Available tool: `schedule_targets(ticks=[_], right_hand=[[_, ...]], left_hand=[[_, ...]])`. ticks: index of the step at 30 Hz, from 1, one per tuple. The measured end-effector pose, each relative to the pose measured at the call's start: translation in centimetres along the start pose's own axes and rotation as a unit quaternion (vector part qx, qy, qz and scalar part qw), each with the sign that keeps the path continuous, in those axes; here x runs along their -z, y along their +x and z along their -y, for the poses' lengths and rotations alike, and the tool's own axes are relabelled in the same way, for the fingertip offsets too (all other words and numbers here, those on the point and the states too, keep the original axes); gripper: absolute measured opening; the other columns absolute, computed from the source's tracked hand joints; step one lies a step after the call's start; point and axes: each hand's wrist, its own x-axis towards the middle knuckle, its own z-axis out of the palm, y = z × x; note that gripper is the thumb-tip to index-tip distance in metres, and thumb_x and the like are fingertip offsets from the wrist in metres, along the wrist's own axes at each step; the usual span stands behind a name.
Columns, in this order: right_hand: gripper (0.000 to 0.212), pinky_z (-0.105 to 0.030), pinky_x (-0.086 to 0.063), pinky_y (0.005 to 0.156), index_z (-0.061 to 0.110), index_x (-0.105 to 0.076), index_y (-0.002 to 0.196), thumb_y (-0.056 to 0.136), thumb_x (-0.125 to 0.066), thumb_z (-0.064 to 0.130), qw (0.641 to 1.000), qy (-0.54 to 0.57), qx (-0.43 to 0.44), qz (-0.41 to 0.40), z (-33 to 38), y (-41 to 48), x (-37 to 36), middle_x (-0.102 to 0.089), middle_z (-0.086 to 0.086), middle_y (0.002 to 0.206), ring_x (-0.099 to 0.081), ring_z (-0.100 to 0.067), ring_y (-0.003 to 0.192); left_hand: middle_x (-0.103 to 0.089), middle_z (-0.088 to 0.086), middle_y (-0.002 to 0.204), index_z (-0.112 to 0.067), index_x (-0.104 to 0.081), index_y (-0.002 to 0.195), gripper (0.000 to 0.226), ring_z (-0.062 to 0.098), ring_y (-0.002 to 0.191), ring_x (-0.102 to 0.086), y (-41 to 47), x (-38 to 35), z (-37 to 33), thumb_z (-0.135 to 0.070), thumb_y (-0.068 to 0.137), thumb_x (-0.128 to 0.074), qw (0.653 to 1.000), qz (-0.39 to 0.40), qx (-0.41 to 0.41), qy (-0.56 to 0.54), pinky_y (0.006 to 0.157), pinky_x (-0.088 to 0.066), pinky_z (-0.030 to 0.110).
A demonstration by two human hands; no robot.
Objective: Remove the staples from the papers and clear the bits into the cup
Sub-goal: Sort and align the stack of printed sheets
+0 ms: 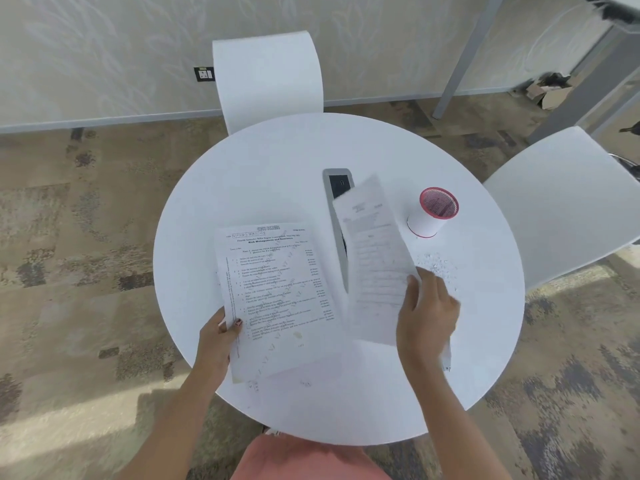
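Holding one printed sheet apiece, both hands work above a round white counter (242,174). The left hand (220,336) pinches the near left edge of a printed exam paper (277,289), thumb on top with a dark painted nail showing, fingers beneath; the sheet lies nearly flat over the near left part of the counter, its heading at the far end. The right hand (427,313) grips a second sheet (375,258) along its right edge, thumb on the printed face; this paper tilts up and is blurred, so its text cannot be read. More white paper shows under the right hand at its near side, though whether it is a separate page cannot be told.

Behind the second sheet, a grey recessed panel (337,188) runs along the middle of the counter, partly covered by the paper. On the far right stands a white cup (434,211) with a pink rim and a pink mesh lining, upright and apart from both sheets. Small pale bits (438,263) lie scattered on the counter between the cup and the right hand, just beyond the fingers. No staple can be made out on either sheet.

Two white chairs stand by the counter: one on the far side (266,77), one to the right (561,199).
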Motion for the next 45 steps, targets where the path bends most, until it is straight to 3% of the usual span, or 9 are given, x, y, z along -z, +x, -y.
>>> schedule_targets(ticks=[5, 10, 15, 25, 29, 31, 35, 40, 45], right_hand=[[0.015, -0.018, -0.032, 0.063, 0.008, -0.067, 0.102, 0.095, -0.053, 0.009, 0.994, 0.111, 0.008, -0.010, 3.4, 3.2, 3.6, -0.069, -0.003, 0.090, -0.059, -0.018, 0.075], [0.009, -0.023, -0.033, 0.058, 0.016, -0.065, 0.093, 0.093, -0.057, 0.019, 0.960, 0.212, -0.120, 0.137, 4.2, 4.6, 3.4, -0.059, 0.006, 0.067, -0.049, -0.019, 0.066], [0.014, -0.026, -0.036, 0.061, 0.009, -0.065, 0.084, 0.090, -0.060, 0.021, 0.903, 0.250, -0.237, 0.256, 2.3, 2.2, -0.8, -0.061, -0.008, 0.075, -0.049, -0.019, 0.071], [0.037, -0.024, -0.025, 0.054, 0.013, -0.038, 0.062, 0.096, -0.050, 0.018, 0.858, 0.257, -0.280, 0.345, 2.6, -0.5, -3.3, -0.037, 0.003, 0.062, -0.033, -0.014, 0.058], [0.014, -0.027, -0.037, 0.063, 0.001, -0.058, 0.090, 0.091, -0.056, 0.015, 0.868, 0.259, -0.249, 0.343, 2.6, -0.8, -3.8, -0.063, -0.016, 0.085, -0.053, -0.035, 0.076], [0.009, -0.018, -0.042, 0.064, 0.009, -0.062, 0.099, 0.091, -0.058, 0.010, 0.871, 0.259, -0.236, 0.343, 2.6, -0.8, -3.8, -0.069, -0.009, 0.097, -0.062, -0.027, 0.089], [0.038, -0.008, -0.045, 0.065, 0.019, -0.056, 0.117, 0.085, -0.061, -0.002, 0.862, 0.307, -0.206, 0.347, 3.1, -1.0, -3.2, -0.068, 0.004, 0.103, -0.065, -0.011, 0.090], [0.068, -0.013, -0.048, 0.073, 0.032, -0.040, 0.139, 0.084, -0.064, -0.001, 0.856, 0.328, -0.174, 0.361, 2.9, -1.5, -3.5, -0.065, 0.004, 0.106, -0.064, -0.011, 0.092], [0.050, -0.018, -0.048, 0.073, 0.021, -0.036, 0.134, 0.091, -0.062, 0.015, 0.861, 0.305, -0.263, 0.310, 2.3, -2.5, -4.3, -0.065, 0.000, 0.110, -0.062, -0.013, 0.085]], left_hand=[[-0.063, 0.016, 0.132, -0.011, -0.051, 0.142, 0.049, 0.035, 0.113, -0.062, -0.2, -0.8, 0.0, 0.008, 0.097, -0.049, 1.000, 0.003, -0.005, 0.008, 0.096, -0.050, 0.049], [-0.067, 0.011, 0.125, -0.016, -0.052, 0.141, 0.049, 0.024, 0.103, -0.067, -0.9, -1.7, -0.4, 0.008, 0.097, -0.049, 1.000, 0.016, -0.014, 0.017, 0.084, -0.057, 0.039], [-0.076, -0.003, 0.101, -0.023, -0.057, 0.128, 0.045, 0.013, 0.084, -0.074, -2.0, -2.5, -0.8, 0.009, 0.097, -0.048, 0.999, 0.047, -0.023, 0.001, 0.064, -0.060, 0.027], [-0.075, 0.001, 0.112, -0.030, -0.057, 0.130, 0.052, 0.020, 0.100, -0.073, -3.2, -2.9, -1.4, 0.008, 0.098, -0.043, 0.992, 0.122, -0.038, 0.009, 0.070, -0.061, 0.033], [-0.074, -0.001, 0.116, -0.028, -0.060, 0.129, 0.042, 0.016, 0.101, -0.072, -3.2, -3.1, -1.5, -0.003, 0.103, -0.039, 0.994, 0.102, -0.028, -0.009, 0.070, -0.059, 0.029], [-0.074, 0.001, 0.114, -0.025, -0.063, 0.124, 0.032, 0.016, 0.097, -0.073, -3.3, -3.4, -1.6, -0.020, 0.106, -0.036, 0.996, 0.081, -0.025, -0.031, 0.068, -0.060, 0.029], [-0.074, -0.004, 0.115, -0.028, -0.062, 0.125, 0.039, 0.016, 0.106, -0.070, -3.6, -3.8, -2.0, -0.045, 0.103, -0.035, 0.997, 0.063, -0.039, -0.002, 0.083, -0.059, 0.038], [-0.071, -0.002, 0.120, -0.023, -0.060, 0.127, 0.035, 0.023, 0.114, -0.066, -2.9, -2.8, -1.7, -0.014, 0.093, -0.064, 0.995, 0.032, -0.074, 0.065, 0.099, -0.051, 0.047], [-0.067, 0.002, 0.126, -0.019, -0.054, 0.136, 0.045, 0.024, 0.116, -0.064, -2.7, -1.5, -1.2, -0.007, 0.093, -0.064, 0.995, 0.004, -0.077, 0.068, 0.103, -0.048, 0.051]])
